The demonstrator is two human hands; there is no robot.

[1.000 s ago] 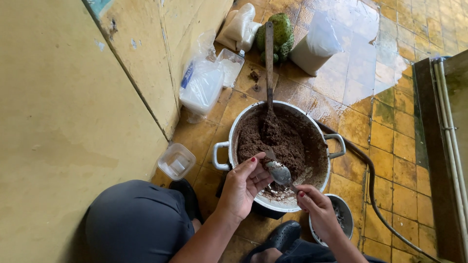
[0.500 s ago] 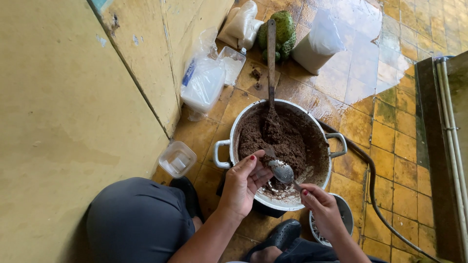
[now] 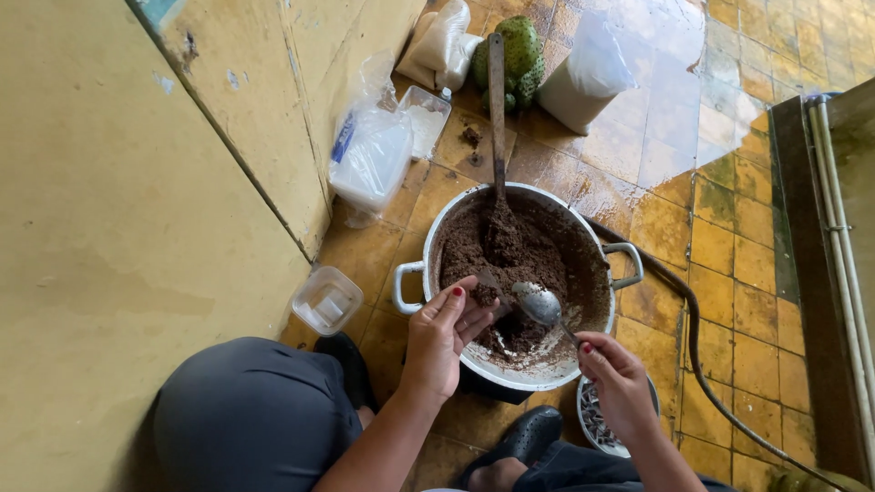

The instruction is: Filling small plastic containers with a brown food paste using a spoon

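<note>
A metal pot (image 3: 597,273) with two handles stands on the yellow tiled floor, filled with a dark brown mixture (image 3: 510,260). A long wooden spoon (image 3: 497,109) sticks up out of the mixture and leans toward the far side. My left hand (image 3: 442,337) is over the pot's near rim, fingers pinching a small lump of the brown mixture. My right hand (image 3: 615,378) holds a metal spoon (image 3: 540,305) by its handle, the bowl hovering over the mixture close to my left fingers.
A small clear plastic tub (image 3: 326,299) sits by the yellow wall. Plastic bags (image 3: 369,155), a white sack (image 3: 588,77) and a green bumpy fruit (image 3: 519,46) lie beyond the pot. A dark hose (image 3: 697,364) runs along the floor. A small bowl (image 3: 597,424) sits under my right hand.
My left fingers have closed around a lump of mixture beside the spoon's bowl. The spoon has stayed almost in place over the pot.
</note>
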